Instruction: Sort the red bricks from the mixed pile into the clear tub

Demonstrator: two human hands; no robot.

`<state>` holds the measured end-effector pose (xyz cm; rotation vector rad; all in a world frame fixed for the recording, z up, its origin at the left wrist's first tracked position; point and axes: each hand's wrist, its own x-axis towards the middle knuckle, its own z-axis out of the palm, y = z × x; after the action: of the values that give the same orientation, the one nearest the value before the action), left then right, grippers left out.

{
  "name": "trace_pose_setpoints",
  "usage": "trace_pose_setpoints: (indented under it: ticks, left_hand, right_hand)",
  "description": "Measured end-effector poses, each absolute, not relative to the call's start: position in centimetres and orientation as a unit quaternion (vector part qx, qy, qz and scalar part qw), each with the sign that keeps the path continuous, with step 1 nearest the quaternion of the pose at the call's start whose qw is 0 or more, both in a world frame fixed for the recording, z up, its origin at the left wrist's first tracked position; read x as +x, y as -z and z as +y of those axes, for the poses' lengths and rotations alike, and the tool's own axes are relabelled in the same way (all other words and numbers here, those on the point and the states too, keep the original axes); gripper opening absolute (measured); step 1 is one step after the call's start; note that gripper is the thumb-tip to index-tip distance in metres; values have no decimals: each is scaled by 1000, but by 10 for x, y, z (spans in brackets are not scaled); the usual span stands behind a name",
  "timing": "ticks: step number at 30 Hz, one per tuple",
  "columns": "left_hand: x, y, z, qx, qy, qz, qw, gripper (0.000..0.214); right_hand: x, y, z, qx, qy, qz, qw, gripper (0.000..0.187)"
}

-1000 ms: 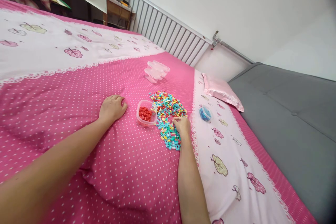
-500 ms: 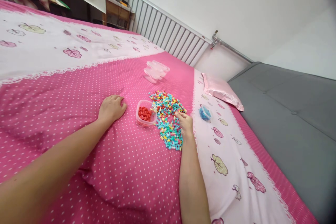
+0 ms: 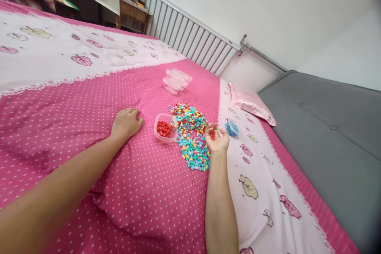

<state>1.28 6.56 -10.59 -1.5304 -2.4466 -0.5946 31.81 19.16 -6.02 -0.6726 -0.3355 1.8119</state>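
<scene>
A heap of small coloured beads lies on the pink dotted bedspread. Beside its left edge stands a clear tub of red beads. A small clear tub of blue beads sits to the heap's right. My right hand is turned palm up at the heap's right edge, fingers curled around a few red beads. My left hand rests palm down on the bedspread, fingers loosely bent, left of the red tub and holding nothing.
Empty clear tubs are stacked further up the bed. A pink pillow lies at the bed's right side by a grey sofa. A white radiator lines the wall behind.
My right hand lifted off the bead heap, shifted right and turned palm up with red beads in it. The left hand stayed still.
</scene>
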Motion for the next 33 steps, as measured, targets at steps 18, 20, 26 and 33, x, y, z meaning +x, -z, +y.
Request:
trace_pose_setpoints:
  ticks: [18,20,26,33]
  left_hand:
    - [13,107,65,-516,197,-826,107,48]
    - [13,106,65,-517,197,-827,107,48]
    - [12,107,65,-516,200,-826,105,48]
    - [12,108,67,-518,205,-824,106,49]
  right_hand:
    - [280,105,188,-537,-312,-697,360,28]
    - [278,106,189,-552,-240,-737,308,30]
    - [275,109,189,-571,-177,-762,251,26]
    - [274,105,188,-566,-141,-761,284,27]
